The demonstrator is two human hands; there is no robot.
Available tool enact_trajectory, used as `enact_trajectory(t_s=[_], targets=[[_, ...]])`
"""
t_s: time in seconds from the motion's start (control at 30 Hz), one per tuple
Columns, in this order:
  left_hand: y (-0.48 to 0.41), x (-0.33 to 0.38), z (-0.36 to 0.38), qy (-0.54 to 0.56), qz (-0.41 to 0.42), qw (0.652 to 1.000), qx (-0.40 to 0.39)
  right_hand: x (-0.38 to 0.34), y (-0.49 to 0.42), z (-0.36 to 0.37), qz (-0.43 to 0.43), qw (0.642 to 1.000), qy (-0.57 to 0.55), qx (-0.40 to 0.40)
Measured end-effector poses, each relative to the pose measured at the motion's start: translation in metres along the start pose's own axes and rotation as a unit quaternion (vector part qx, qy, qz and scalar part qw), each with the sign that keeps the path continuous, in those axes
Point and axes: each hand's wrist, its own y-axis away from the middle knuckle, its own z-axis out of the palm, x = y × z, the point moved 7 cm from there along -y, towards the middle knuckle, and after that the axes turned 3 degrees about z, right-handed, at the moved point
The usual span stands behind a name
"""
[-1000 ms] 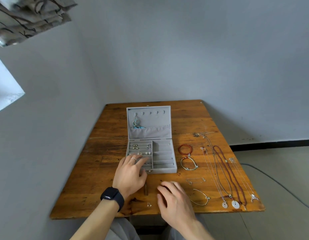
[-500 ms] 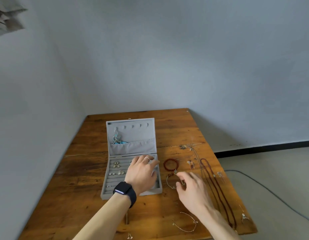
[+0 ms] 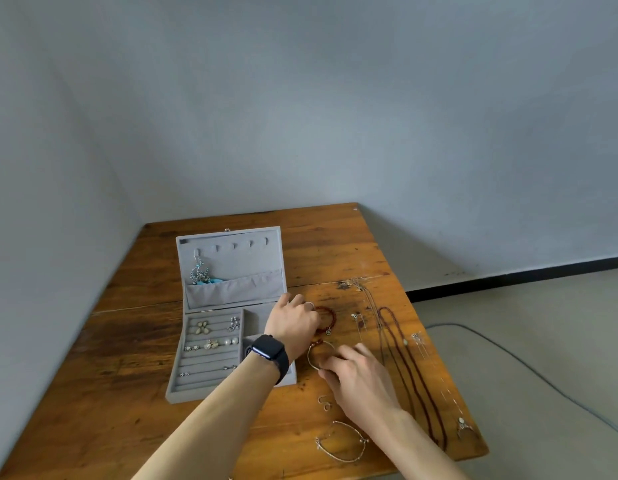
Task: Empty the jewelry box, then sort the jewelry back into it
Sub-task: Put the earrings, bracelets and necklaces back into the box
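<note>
The grey jewelry box (image 3: 231, 389) lies open on the wooden table (image 3: 127, 393), with several earrings (image 3: 210, 342) in its left rows and a silver-blue piece (image 3: 200, 273) hung in the lid. My left hand (image 3: 293, 323), a watch on its wrist, reaches past the box's right side. Its fingers curl over the left part of a red bead bracelet (image 3: 330, 318). My right hand (image 3: 356, 372) pinches the lower edge of a thin silver bangle (image 3: 312, 355), which lies on the table just right of the box.
A long dark red bead necklace (image 3: 404, 358) and thin chains (image 3: 366, 306) are stretched along the table's right side. A silver chain bracelet (image 3: 342, 441) and a small earring (image 3: 325, 403) lie near the front edge. Walls border the table at the left and back. A cable (image 3: 508, 355) crosses the floor.
My left hand left the box's earring rows and moved right to the red bracelet. My right hand moved forward from the front edge to the silver bangle. The view swung right.
</note>
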Motion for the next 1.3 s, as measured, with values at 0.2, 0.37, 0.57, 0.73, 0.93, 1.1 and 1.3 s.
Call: enact_trajectory(t_s=[0.2,0.37,0.57,0.73,0.93,1.1,1.3], targets=[[0.01,-0.008,-0.006,0.131,-0.075,0.987,0.053,-0.005,0.005,-0.001,0.01,1.0,0.011,0.014],[0.036,-0.037,-0.021,0.33,-0.196,0.914,0.129,-0.008,0.004,0.001,0.024,0.999,0.034,0.0],[0.073,-0.082,-0.009,0.472,-0.293,0.811,0.184,-0.012,0.002,0.003,0.036,0.999,0.035,-0.005],[0.09,-0.107,0.001,0.494,-0.333,0.78,0.189,-0.012,0.002,0.002,0.043,0.998,0.039,0.001],[0.083,-0.11,0.006,0.49,-0.348,0.781,0.17,-0.011,0.001,0.004,0.055,0.998,0.039,-0.002],[0.07,-0.101,0.005,0.225,-0.305,0.924,0.059,-0.009,0.002,0.006,0.058,0.998,0.029,0.0],[0.068,-0.097,0.007,0.067,-0.282,0.957,0.003,-0.01,0.003,0.008,0.051,0.998,0.025,0.002]])
